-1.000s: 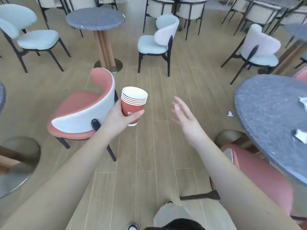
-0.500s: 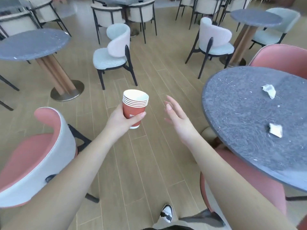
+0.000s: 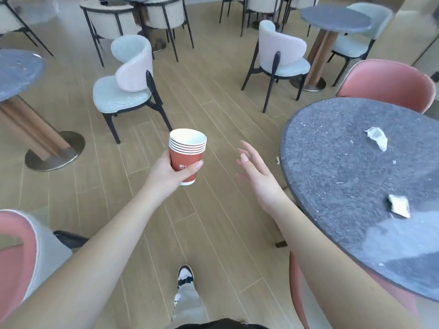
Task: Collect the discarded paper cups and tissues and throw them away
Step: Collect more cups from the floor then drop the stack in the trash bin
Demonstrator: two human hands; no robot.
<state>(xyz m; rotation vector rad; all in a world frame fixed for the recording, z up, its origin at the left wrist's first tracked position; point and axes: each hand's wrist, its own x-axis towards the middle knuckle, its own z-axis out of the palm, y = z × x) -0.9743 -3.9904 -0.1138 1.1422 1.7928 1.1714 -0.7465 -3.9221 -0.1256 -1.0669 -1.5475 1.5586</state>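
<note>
My left hand (image 3: 169, 173) grips a stack of several nested red paper cups (image 3: 187, 155), held upright over the wooden floor at the centre. To its right my right hand (image 3: 257, 174) is open, fingers spread, holding nothing, just left of a round grey table (image 3: 332, 162). Two crumpled white tissues lie on that table: one at the far side (image 3: 377, 138) and one nearer me (image 3: 399, 205). A small paper scrap (image 3: 277, 160) shows on the floor by the table's left edge.
A pink chair (image 3: 389, 84) stands behind the grey table and another (image 3: 16, 252) at my lower left. A pale blue chair (image 3: 126, 86) and a second one (image 3: 280, 55) stand ahead. Another round table with a metal foot (image 3: 54, 150) is at left. My shoe (image 3: 185, 277) is below.
The view has swung right and forward, so the grey table with its tissues fills more of the right side. My hands keep the same pose, the left still holding the cups.
</note>
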